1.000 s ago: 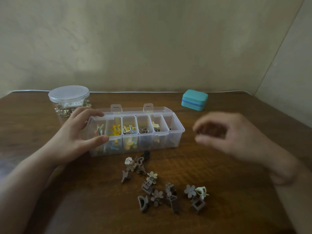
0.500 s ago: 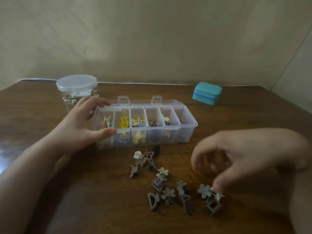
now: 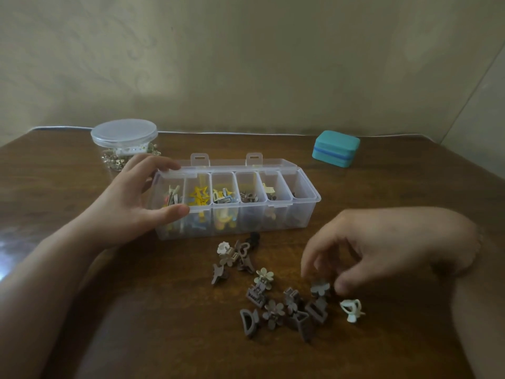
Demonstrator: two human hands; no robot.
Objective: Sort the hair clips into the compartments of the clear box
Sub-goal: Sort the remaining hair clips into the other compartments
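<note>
A: Entry, hands first; the left hand [image 3: 136, 198] grips the left end of the clear box [image 3: 306, 214], fingers curled over the far rim, thumb against the near wall.

B: And the other?

A: The right hand [image 3: 363, 247] is down at the right side of the loose hair clips [image 3: 262, 294]; thumb and fingertips pinch a grey flower clip [image 3: 320, 287], which looks to be touching the wooden table [image 3: 82, 310]; lifted or not, I cannot tell.

B: Box contents?

A: Lid open to the rear; six compartments in a row; yellow star clips [image 3: 199, 197] in the second from the left, small dark pieces in the fourth; the rest are mixed and blurred.

B: Elsewhere?

A: A pale clip [image 3: 351, 310] lies just right of the pile; a lidded clear jar [image 3: 124, 142] sits behind the left hand; a teal case [image 3: 336, 148] is at the far right, well apart.
</note>
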